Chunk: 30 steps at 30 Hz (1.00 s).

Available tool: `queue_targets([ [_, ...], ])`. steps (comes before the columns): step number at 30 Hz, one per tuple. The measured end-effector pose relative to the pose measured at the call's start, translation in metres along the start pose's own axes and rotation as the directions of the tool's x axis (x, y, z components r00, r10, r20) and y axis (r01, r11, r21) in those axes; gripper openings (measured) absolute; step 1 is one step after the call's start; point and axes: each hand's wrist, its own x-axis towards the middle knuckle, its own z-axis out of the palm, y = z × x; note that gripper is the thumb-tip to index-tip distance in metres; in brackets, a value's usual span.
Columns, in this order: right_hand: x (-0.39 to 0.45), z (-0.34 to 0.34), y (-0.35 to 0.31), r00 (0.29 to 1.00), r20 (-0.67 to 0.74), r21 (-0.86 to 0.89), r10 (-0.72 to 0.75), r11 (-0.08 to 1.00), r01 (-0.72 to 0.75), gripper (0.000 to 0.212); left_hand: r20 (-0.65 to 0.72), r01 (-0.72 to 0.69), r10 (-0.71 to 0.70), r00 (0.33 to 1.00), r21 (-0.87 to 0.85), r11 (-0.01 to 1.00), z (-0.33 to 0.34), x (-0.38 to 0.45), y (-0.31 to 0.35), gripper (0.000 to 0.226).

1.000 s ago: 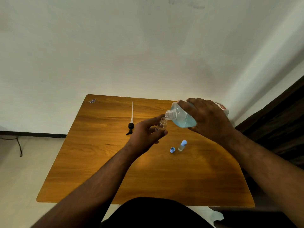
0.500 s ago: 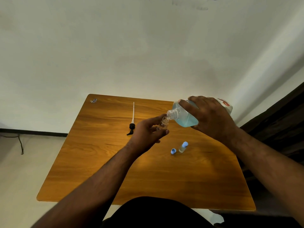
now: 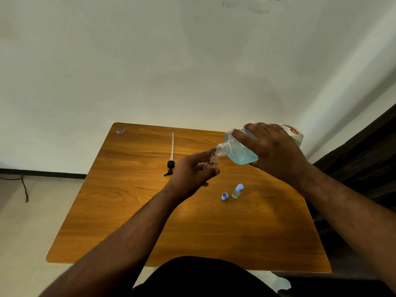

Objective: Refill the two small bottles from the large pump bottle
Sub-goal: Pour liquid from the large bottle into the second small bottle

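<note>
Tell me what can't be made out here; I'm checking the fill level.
- Head view: the small bottle in the left hand: fill level hidden by fingers, too small.
- Whether liquid flows from the large bottle: too small.
- Its label: covered by the right hand.
- Capped small bottle: contents unclear.

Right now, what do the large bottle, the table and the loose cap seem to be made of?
Large bottle: probably clear plastic, glossy; blue liquid shows through its wall. Table: wood or wood-look laminate, smooth with a slight sheen; grain lines run across it. Loose cap: likely plastic, matte light blue, opaque.
</note>
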Motion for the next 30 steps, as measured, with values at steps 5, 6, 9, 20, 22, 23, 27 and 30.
queue_targets([
  [5, -0.0004, 0.0000, -0.0011, 1.000, 0.003, 0.008, -0.010, 1.000, 0.010, 0.091, 0.001, -0.005, 0.005, 1.000, -0.019, 1.000, 0.0008, -0.0015, 0.0013, 0.059],
  [6, -0.0007, 0.0000, -0.0011, 1.000, 0.004, 0.011, -0.008, 1.000, 0.008, 0.092, 0.001, -0.006, 0.007, 1.000, -0.018, 1.000, 0.0010, -0.0017, 0.0016, 0.059],
  [9, -0.0013, -0.0005, -0.0003, 1.000, 0.004, 0.009, -0.003, 1.000, 0.003, 0.092, 0.000, -0.008, 0.008, 1.000, -0.024, 1.000, 0.0008, -0.0020, 0.0014, 0.059],
  [20, -0.0021, -0.0034, -0.0014, 1.000, 0.016, -0.003, 0.003, 1.000, -0.003, 0.090, 0.003, -0.015, 0.015, 1.000, -0.023, 1.000, 0.0015, -0.0052, 0.0044, 0.058],
  [22, -0.0023, -0.0037, -0.0017, 1.000, 0.022, -0.006, 0.002, 1.000, -0.002, 0.090, 0.004, -0.011, 0.011, 1.000, -0.022, 1.000, 0.0017, -0.0057, 0.0055, 0.059],
  [23, -0.0025, -0.0037, -0.0018, 1.000, 0.024, -0.007, 0.001, 1.000, -0.001, 0.091, 0.005, -0.010, 0.010, 1.000, -0.023, 1.000, 0.0016, -0.0058, 0.0057, 0.058],
  [27, -0.0032, -0.0034, -0.0013, 1.000, 0.021, -0.012, 0.000, 1.000, 0.000, 0.091, 0.008, -0.011, 0.011, 1.000, -0.024, 1.000, 0.0016, -0.0065, 0.0060, 0.059],
  [30, -0.0030, -0.0034, -0.0008, 1.000, 0.024, -0.012, -0.003, 1.000, 0.003, 0.093, 0.012, -0.018, 0.018, 1.000, -0.026, 0.999, 0.0014, -0.0064, 0.0060, 0.059],
])
